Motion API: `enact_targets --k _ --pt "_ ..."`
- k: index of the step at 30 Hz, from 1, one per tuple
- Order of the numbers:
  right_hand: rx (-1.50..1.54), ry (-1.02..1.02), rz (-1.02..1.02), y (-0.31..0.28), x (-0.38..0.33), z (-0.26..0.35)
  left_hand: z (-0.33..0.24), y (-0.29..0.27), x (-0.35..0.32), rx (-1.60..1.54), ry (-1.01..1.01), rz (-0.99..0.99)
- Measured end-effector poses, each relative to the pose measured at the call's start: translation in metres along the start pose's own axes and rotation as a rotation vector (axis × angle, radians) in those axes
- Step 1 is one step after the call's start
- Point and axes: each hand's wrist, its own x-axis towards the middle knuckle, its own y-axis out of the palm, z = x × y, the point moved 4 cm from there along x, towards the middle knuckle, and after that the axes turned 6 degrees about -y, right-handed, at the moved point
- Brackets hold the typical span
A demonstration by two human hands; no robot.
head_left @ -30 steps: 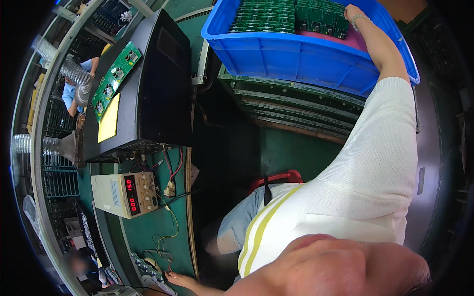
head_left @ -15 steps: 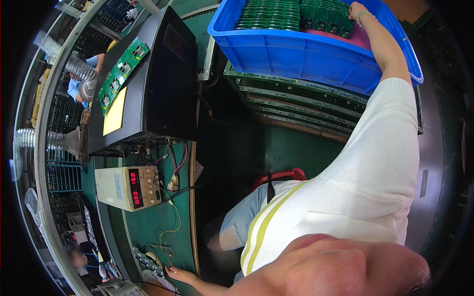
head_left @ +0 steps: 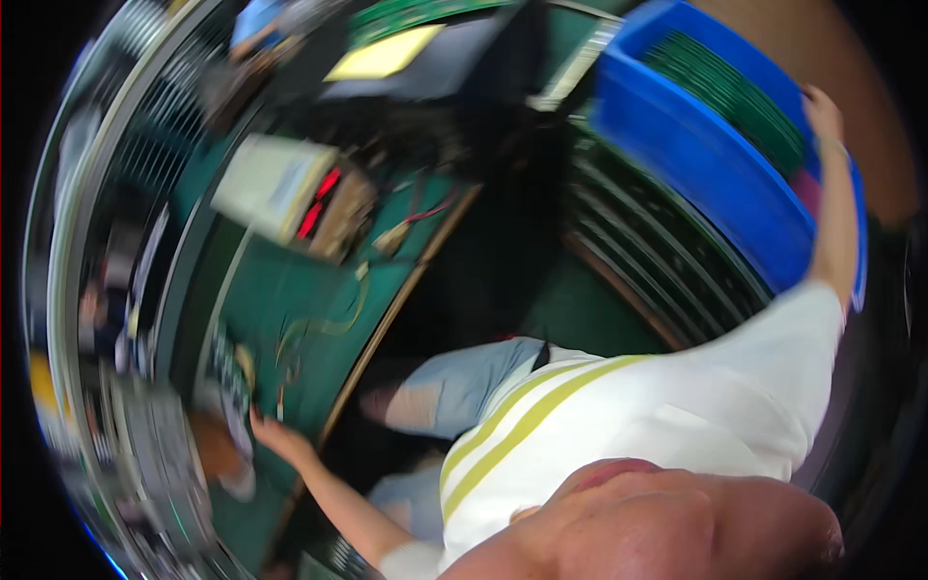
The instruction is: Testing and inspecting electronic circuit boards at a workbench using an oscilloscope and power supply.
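My left hand (head_left: 275, 432) is over the green bench at lower left, fingers reaching out beside a strip of circuit board (head_left: 232, 372). Blur hides whether they touch it, but I see nothing held. At upper right, my right hand (head_left: 823, 114) reaches into a blue plastic bin (head_left: 691, 159), near its far wall. Inside are rows of green circuit boards (head_left: 725, 92) standing close together, with a bit of pink lining at the near end. Motion smears the right fingers, so whether they grip a board is unclear.
A beige power supply (head_left: 275, 193) with a red display stands on the bench (head_left: 290, 300), yellow and red wires trailing from it. Behind is a black box (head_left: 464, 58) bearing a yellow note (head_left: 387, 51) and a green board (head_left: 416, 17). The bin rests on a slatted green stand (head_left: 657, 227).
The whole view has turned and blurred; bench and bin appear shifted and tilted. The right hand remains at the bin, now by its far wall. The left hand stays near the board strip.
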Motion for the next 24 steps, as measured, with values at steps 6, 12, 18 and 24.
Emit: enact_targets --k 6,12,18,24 --pt "0.897 -0.006 -0.056 -0.076 -0.005 0.206 -0.055 -0.052 -0.033 -0.232 -0.167 -0.201" --pt "1.533 -0.724 0.513 -0.081 -0.137 0.51 -0.091 -0.111 -0.107 -0.392 -0.485 -0.348" --pt "1.619 -1.292 1.097 -0.119 -0.305 0.752 -0.132 -0.175 -0.172 0.159 -0.224 -0.604" --pt "1.522 -1.942 0.981 -0.157 -0.442 0.856 -0.192 -0.236 -0.243 0.544 -0.463 -0.845"
